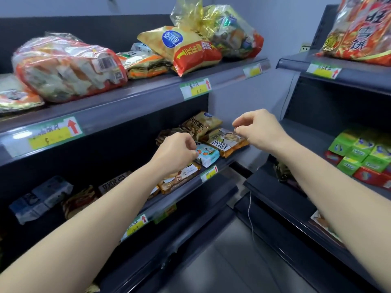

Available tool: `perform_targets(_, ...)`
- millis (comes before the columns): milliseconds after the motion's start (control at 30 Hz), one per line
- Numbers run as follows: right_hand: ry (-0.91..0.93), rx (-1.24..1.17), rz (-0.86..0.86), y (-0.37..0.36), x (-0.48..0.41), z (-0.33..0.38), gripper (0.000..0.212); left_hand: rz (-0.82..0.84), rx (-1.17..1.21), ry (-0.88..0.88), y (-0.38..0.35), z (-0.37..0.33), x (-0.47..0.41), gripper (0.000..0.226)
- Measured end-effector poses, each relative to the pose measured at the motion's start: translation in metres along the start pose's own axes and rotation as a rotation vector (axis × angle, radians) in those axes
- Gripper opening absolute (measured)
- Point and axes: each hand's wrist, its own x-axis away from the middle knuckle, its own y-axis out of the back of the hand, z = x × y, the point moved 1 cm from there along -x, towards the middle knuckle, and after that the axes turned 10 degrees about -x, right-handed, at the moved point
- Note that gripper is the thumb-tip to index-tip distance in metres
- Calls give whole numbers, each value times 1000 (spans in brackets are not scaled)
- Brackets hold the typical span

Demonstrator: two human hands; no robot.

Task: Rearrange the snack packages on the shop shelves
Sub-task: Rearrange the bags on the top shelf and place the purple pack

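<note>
On the middle shelf [211,182] at its right end lie several small snack packets. My left hand [175,152] has its fingers curled and pinches the left edge of a light blue packet [208,155]. My right hand [255,127] pinches the upper right corner of a gold-brown packet [225,142] that lies flat beside the blue one. Behind them lies a dark brown crisp bag [201,123]. Under my left wrist sits another brown packet [179,178].
The top shelf [148,96] carries large bags: a clear red-orange bag [65,68], a yellow-red bag [186,51] and a mixed-sweets bag [232,32]. A second rack on the right holds green and red boxes [364,155]. Blue and brown packets [42,197] lie left on the middle shelf.
</note>
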Motion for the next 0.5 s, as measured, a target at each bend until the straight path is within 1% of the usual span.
perform_targets(167,46,-62,-18,5,-33,10,22,-31,21,-76,16,-16,-28,9)
perform_targets(333,160,-127,-19,10,-63,35,23,-134,20,-177,46,-40,-43,9)
perform_targets(500,283,-167,-19,20,-99,52,19,-236,15,-193,73,-60,-58,7)
